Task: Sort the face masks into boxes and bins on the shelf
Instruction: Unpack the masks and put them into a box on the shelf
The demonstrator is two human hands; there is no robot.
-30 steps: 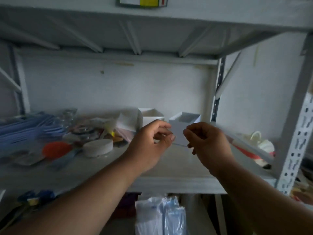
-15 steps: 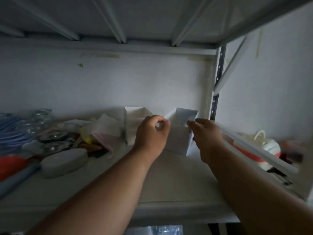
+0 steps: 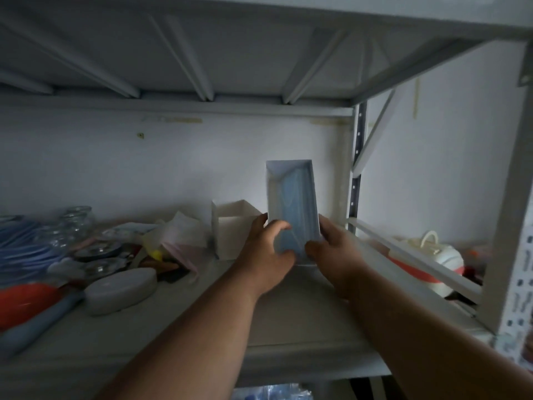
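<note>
A white box [image 3: 272,183] is tipped toward me so its open mouth faces the camera, with blue face masks [image 3: 297,206] stacked inside. My left hand [image 3: 266,252] grips its lower left edge, fingers curled over the masks. On the lower right corner my right hand [image 3: 331,249] holds the box. A second white box [image 3: 230,229] stands upright just to the left, open at the top. Both rest on the grey metal shelf [image 3: 173,327].
Left of the boxes lie crumpled wrappers [image 3: 178,235], glass jars [image 3: 78,223], a grey oval case [image 3: 121,290], an orange object [image 3: 23,301] and blue masks [image 3: 20,249]. A shelf upright [image 3: 356,174] stands right of the box. A white and red appliance [image 3: 432,264] sits beyond it.
The right-hand box has been tipped up toward me, showing the blue masks inside. Both hands moved from its top rim to its lower edge. The camera came closer.
</note>
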